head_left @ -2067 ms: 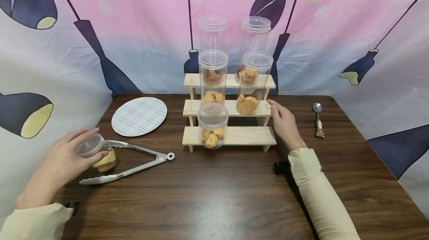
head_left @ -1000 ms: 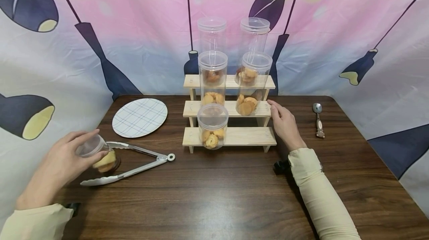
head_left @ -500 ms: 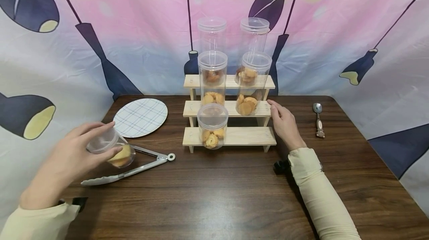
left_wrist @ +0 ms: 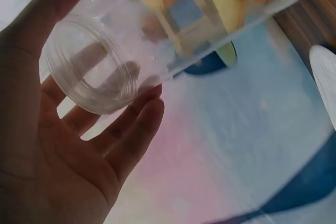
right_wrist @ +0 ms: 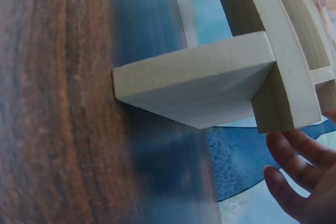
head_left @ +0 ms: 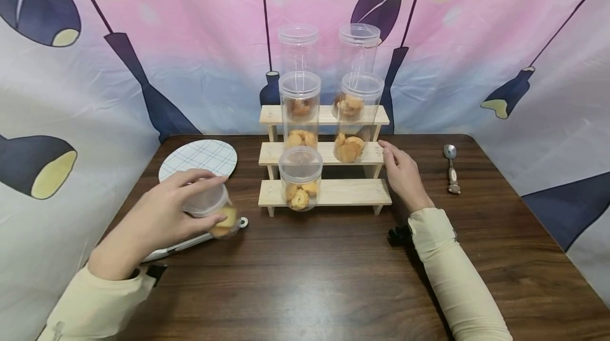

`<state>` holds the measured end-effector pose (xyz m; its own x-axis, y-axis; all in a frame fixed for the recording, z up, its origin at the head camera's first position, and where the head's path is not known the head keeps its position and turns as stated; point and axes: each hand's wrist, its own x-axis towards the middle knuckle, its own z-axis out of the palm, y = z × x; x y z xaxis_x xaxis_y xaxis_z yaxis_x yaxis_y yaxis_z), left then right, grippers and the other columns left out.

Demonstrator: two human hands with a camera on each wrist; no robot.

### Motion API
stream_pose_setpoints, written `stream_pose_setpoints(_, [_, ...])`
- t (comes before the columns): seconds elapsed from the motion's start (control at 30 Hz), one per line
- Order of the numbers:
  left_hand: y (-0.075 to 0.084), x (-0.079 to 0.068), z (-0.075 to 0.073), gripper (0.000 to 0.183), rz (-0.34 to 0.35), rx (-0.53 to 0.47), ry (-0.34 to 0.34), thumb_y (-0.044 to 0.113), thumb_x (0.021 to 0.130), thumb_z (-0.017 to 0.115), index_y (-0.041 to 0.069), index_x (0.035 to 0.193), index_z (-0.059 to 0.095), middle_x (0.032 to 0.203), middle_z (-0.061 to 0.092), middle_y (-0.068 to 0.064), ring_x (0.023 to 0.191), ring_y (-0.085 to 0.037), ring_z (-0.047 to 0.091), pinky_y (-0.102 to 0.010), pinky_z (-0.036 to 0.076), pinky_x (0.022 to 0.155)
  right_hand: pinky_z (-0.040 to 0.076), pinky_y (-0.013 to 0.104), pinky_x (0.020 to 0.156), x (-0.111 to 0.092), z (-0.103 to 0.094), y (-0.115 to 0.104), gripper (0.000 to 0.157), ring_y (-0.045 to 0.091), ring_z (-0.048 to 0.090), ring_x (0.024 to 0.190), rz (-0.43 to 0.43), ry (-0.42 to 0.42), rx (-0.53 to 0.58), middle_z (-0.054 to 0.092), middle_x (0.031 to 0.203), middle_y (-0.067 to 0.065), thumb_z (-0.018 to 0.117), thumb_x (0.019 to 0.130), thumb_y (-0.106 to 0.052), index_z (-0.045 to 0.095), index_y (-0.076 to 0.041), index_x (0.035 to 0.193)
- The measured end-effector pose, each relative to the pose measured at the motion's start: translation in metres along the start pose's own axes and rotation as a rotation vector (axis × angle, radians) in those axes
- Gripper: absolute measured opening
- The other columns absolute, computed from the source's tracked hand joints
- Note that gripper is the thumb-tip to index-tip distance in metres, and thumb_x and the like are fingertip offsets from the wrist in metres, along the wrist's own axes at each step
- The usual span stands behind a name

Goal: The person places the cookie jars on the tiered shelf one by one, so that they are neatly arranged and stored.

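My left hand [head_left: 164,208] grips a short clear jar [head_left: 224,218] around its lidded end, thumb on one side and fingers on the other. The jar is tilted, its yellow and brown contents toward the far end; in the left wrist view the lid [left_wrist: 89,66] sits between thumb and fingers. On the right, my right hand [head_left: 404,174] rests its fingertips against the end of a three-step wooden rack [head_left: 355,193]. In the right wrist view those fingers [right_wrist: 294,163] are loosely bent at the rack's edge. Another short jar [head_left: 300,179] of cookies stands on the lowest step.
Tall lidded cookie jars [head_left: 299,113] stand in pairs on the middle and top steps. Metal tongs [head_left: 186,244] lie partly hidden beneath my left hand and jar. A checked plate [head_left: 195,155] lies behind them, and a spoon [head_left: 451,169] lies far right.
My left hand has carried the jar rightward from the table's left side, across the tongs toward the rack. The right hand stays at the rack's end.
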<state>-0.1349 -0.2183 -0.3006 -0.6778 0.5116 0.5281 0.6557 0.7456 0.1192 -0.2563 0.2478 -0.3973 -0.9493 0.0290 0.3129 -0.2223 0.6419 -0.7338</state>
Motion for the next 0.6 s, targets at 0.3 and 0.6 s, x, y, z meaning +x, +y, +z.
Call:
stream_pose_setpoints(0.3, [0.033, 0.031, 0.035, 0.061, 0.125, -0.112, -0.161, 0.038, 0.073, 0.087, 0.02, 0.128, 0.069, 0.121, 0.065, -0.004, 0.104, -0.02, 0.062, -0.038, 0.057, 0.078, 0.043, 0.055, 0.099, -0.001, -0.002, -0.001, 0.053, 0.034, 0.055, 0.118, -0.015, 0.011, 0.005, 0.06, 0.127, 0.016, 0.031, 0.107, -0.051, 0.048, -0.024, 0.15])
stream_pose_setpoints(0.6, [0.074, 0.061, 0.06, 0.062, 0.255, -0.195, -0.238, 0.043, 0.076, 0.084, 0.022, 0.131, 0.068, 0.132, 0.061, -0.001, 0.122, -0.019, 0.057, -0.039, 0.052, 0.098, 0.043, 0.052, 0.092, -0.001, -0.001, -0.001, 0.055, 0.033, 0.055, 0.105, -0.01, 0.008, 0.017, 0.061, 0.109, 0.016, 0.031, 0.106, -0.052, 0.048, -0.023, 0.15])
